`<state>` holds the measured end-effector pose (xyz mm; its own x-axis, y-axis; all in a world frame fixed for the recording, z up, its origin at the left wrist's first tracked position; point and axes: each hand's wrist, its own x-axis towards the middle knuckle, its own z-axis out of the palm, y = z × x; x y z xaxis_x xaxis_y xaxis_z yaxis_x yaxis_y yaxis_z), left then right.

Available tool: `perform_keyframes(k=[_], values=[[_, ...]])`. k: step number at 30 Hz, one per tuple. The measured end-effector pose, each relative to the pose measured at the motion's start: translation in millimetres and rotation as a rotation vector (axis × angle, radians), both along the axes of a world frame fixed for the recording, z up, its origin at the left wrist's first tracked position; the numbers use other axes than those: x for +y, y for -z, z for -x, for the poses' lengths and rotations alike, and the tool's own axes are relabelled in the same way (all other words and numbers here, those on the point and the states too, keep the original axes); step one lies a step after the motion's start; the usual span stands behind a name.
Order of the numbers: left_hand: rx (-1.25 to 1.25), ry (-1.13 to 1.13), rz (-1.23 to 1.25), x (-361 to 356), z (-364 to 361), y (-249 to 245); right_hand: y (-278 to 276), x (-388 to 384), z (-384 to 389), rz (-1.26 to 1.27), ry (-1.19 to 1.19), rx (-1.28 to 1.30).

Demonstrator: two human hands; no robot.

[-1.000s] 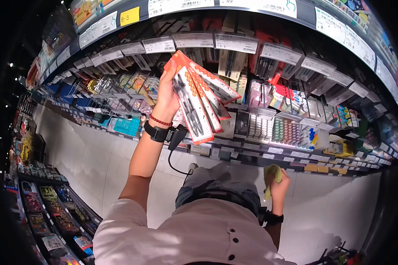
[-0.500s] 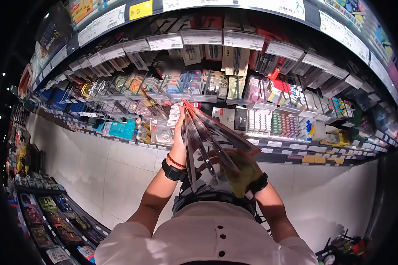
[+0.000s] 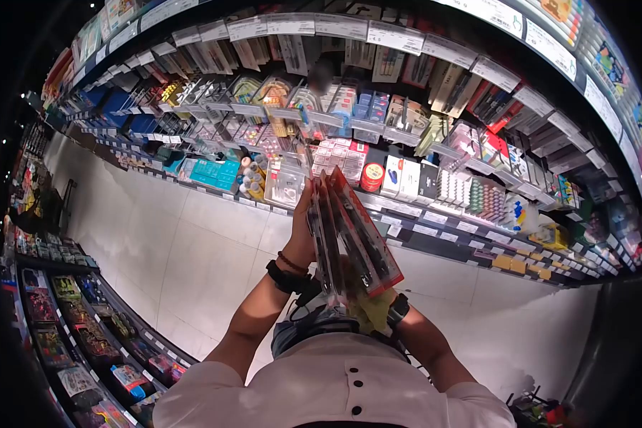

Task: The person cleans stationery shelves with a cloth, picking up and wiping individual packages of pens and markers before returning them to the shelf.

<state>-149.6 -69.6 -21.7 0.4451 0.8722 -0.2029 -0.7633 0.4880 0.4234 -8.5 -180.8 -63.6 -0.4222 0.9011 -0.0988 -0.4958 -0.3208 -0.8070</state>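
Several long clear packages with red edges and dark items inside, the packages (image 3: 360,239), are held upright in front of my torso. My left hand (image 3: 303,225) grips them along their left side. Behind their lower end is my right hand (image 3: 360,278), mostly hidden, with a yellow-green cloth (image 3: 374,308) beneath it; its fingers are not visible. The top of the packages reaches up near pink-and-white boxes (image 3: 339,157) and a round red tin (image 3: 372,176) on the shelf.
A long curved shelf (image 3: 406,208) with price labels crosses ahead, holding teal packs (image 3: 214,175), white bottles (image 3: 453,189) and hanging packages. Pale floor tiles (image 3: 200,246) lie below. Another stocked rack (image 3: 85,321) stands at lower left, and dark wheeled equipment (image 3: 542,410) at lower right.
The packages, fanned apart earlier, are now closer together and more upright. Both hands have come nearer each other, and the view has shifted over the shelf.
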Motion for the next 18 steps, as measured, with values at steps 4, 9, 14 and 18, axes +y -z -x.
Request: perform_keyframes(k=[4,9,14,18], values=[[-0.041,0.084,-0.014,-12,28,13,13,-14,26,0.023,0.026,0.047],[-0.164,0.206,0.042,-22,35,33,30,-28,46,0.027,0.039,0.051],[-0.329,0.312,-0.068,-22,36,46,-10,-39,50,0.229,0.061,0.123],[-0.287,0.267,-0.057,-13,39,61,-2,-35,34,0.393,0.095,0.168]])
